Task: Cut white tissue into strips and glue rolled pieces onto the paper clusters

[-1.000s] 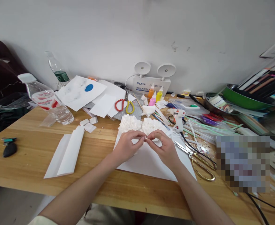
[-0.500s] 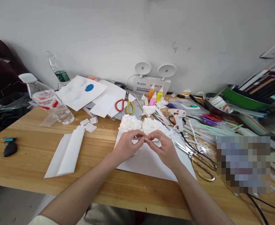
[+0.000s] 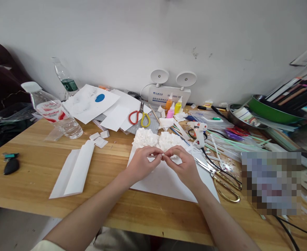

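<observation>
My left hand (image 3: 144, 163) and my right hand (image 3: 181, 163) meet fingertip to fingertip, both pinched closed on one tiny white piece of paper (image 3: 163, 154). Most of that piece is hidden by the fingers. Below them lies a white sheet of paper (image 3: 166, 186) on the wooden table. Just beyond the fingers, two crumpled-looking clumps of white paper (image 3: 145, 137) rest side by side at the sheet's far edge. To the right of my right hand lie gold-handled scissors (image 3: 225, 186), their blades overlapping the sheet's edge.
A white glue gun (image 3: 199, 132) stands beyond my right hand, its cord trailing near the scissors. Left are a folded paper (image 3: 79, 170), water bottles (image 3: 60, 116) and small paper pieces (image 3: 100, 141). Red-and-yellow-handled scissors (image 3: 140, 118) and paint bottles (image 3: 171, 111) sit near the wall.
My fingers have shifted very slightly around the small white piece, both hands still pinching. Everything else on the table stays in place.
</observation>
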Demonstrator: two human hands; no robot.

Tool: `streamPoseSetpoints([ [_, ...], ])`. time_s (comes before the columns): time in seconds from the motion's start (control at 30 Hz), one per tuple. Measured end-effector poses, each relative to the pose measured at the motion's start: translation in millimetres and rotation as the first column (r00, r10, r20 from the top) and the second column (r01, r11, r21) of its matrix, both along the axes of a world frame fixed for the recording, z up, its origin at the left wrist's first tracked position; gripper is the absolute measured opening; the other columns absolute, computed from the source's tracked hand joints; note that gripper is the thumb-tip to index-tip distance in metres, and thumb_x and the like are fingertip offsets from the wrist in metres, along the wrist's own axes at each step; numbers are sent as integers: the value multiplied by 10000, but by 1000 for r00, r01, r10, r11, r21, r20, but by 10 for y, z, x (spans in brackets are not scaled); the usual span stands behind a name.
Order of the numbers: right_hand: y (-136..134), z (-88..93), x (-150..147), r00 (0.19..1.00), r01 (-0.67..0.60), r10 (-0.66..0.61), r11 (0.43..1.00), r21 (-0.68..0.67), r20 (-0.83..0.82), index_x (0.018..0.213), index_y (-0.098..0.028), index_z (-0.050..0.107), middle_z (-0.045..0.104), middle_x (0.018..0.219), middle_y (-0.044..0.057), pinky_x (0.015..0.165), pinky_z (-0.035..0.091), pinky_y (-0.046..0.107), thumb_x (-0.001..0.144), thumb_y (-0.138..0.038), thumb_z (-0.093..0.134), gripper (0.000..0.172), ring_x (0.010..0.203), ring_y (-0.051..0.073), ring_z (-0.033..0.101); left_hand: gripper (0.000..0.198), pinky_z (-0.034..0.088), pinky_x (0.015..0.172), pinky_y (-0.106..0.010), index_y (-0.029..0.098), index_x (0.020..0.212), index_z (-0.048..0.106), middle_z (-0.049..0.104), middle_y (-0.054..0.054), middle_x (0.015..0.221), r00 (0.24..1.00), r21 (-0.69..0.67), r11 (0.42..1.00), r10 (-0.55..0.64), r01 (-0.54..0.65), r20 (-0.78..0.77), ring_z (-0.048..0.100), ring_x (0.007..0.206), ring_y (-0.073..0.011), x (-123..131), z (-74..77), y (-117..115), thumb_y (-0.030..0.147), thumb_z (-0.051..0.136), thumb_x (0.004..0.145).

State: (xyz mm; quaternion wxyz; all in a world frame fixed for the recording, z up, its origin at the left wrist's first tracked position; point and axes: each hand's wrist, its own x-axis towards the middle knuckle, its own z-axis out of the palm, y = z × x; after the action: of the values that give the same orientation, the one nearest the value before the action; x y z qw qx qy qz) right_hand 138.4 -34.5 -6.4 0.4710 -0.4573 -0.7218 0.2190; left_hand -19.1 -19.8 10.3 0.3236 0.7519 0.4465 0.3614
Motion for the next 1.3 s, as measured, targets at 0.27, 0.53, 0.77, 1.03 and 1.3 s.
streamPoseSetpoints([
  [0.27,-5,-5,-12,999,47,-47,998,29,9,739,-215,582,576,718,21,654,445,315,766,-178,583,46,705,168,548,172,457,677,-238,202,781,667,698,-1,762,1000,16,1000,12,-12,-7,602,706,-134,4,-10,2,149,511,734],
  [0.53,2,-17,-7,996,83,-83,996,23,17,735,-210,584,566,717,18,649,452,307,758,-180,593,39,694,161,547,172,444,655,-224,199,771,668,693,4,745,1000,-8,1000,-7,7,-14,590,699,-126,5,11,0,152,504,750],
  [0.77,11,-92,-54,984,160,-177,944,287,34,818,-202,625,579,762,38,635,468,302,748,-117,602,113,716,157,551,180,440,647,-228,192,824,668,685,-3,746,999,-8,1000,-30,30,-20,575,679,-123,5,31,-4,151,507,753],
  [1.03,5,-92,-62,972,200,-231,898,392,35,765,-201,615,570,706,32,620,447,317,722,-101,619,109,671,160,527,182,439,638,-225,192,878,661,684,-9,777,999,-61,998,-35,36,8,575,692,-122,6,55,-2,202,514,771],
  [1.3,9,-58,-33,984,5,-22,995,-98,-176,748,-203,534,531,729,5,667,417,284,788,-203,549,43,711,145,512,122,456,651,-214,173,776,627,664,-10,753,999,-69,997,-32,35,42,591,705,-121,-28,66,25,249,534,757],
])
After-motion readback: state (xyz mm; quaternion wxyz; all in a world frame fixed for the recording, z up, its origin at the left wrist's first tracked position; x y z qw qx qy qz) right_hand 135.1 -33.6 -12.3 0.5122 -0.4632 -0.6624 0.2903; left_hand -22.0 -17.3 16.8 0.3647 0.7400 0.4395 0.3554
